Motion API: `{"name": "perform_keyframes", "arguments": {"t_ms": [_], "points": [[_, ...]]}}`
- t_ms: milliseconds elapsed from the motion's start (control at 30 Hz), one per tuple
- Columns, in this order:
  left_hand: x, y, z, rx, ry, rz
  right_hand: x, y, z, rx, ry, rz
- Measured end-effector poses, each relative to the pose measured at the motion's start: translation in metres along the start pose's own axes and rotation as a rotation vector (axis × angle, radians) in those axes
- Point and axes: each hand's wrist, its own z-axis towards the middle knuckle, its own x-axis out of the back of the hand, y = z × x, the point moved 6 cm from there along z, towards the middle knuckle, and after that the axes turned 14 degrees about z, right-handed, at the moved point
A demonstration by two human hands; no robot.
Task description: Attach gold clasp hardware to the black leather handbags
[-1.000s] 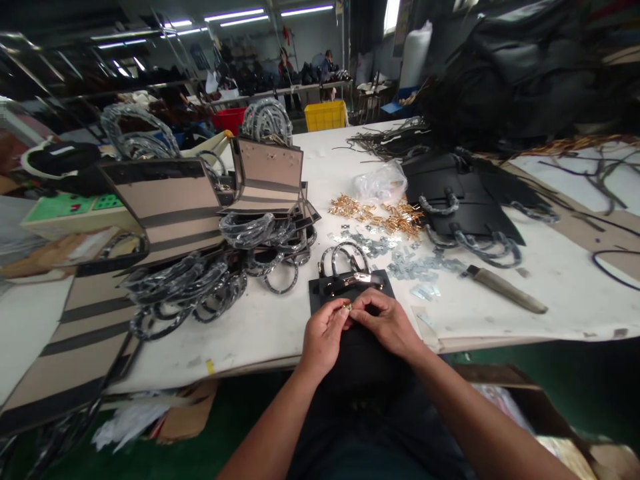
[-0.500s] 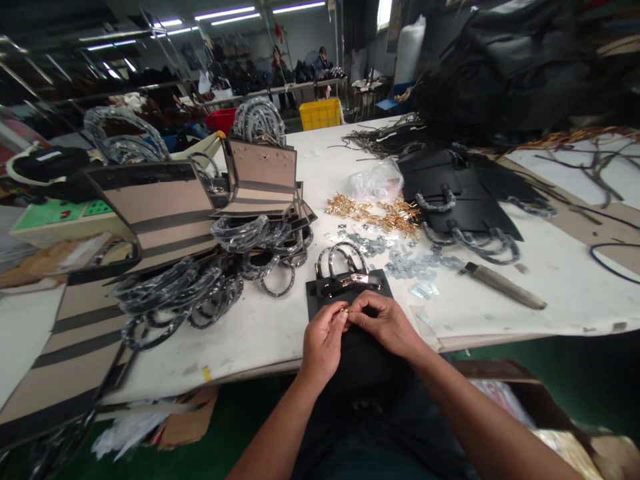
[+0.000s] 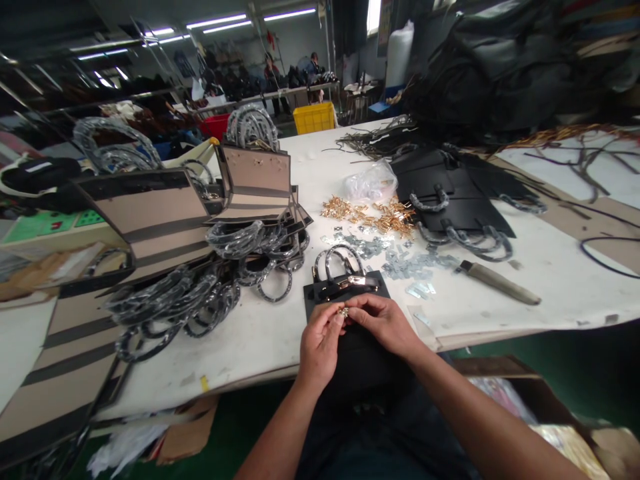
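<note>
A black handbag panel (image 3: 316,293) with two plastic-wrapped handles and a shiny metal-trimmed strap (image 3: 361,281) lies at the table's front edge. Above its lower part, my left hand (image 3: 321,343) and my right hand (image 3: 384,323) meet fingertip to fingertip. Both pinch one small gold-coloured metal piece (image 3: 344,312); its exact shape is too small to tell. Beyond the bag, flat silver metal plates (image 3: 405,263) and a pile of gold-coloured fittings (image 3: 395,217) are spread on the white table (image 3: 240,353).
Bag panels (image 3: 155,220) with wrapped handles (image 3: 235,239) are stacked on the left. A knife-like tool (image 3: 503,283), black bags (image 3: 457,200) and a clear plastic bag (image 3: 371,181) lie on the right. Behind stand a yellow crate (image 3: 314,118) and people at another table.
The whole view has shifted slightly, so the table things appear a little further left. Both hands still pinch the small metal piece, which has turned slightly between the fingertips.
</note>
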Motion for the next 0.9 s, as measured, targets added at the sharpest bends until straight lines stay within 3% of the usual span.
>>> {"name": "perform_keyframes", "arguments": {"t_ms": [333, 700, 900], "points": [[0.0, 0.008, -0.004, -0.092, 0.067, 0.12, -0.007, -0.009, -0.002, 0.075, 0.019, -0.245], [0.0, 0.001, 0.0, 0.016, 0.056, -0.033, -0.008, -0.01, -0.003, 0.079, -0.021, -0.114], [0.003, 0.004, -0.002, 0.004, 0.069, 0.046, 0.001, -0.001, -0.003, 0.029, 0.074, 0.003]]}}
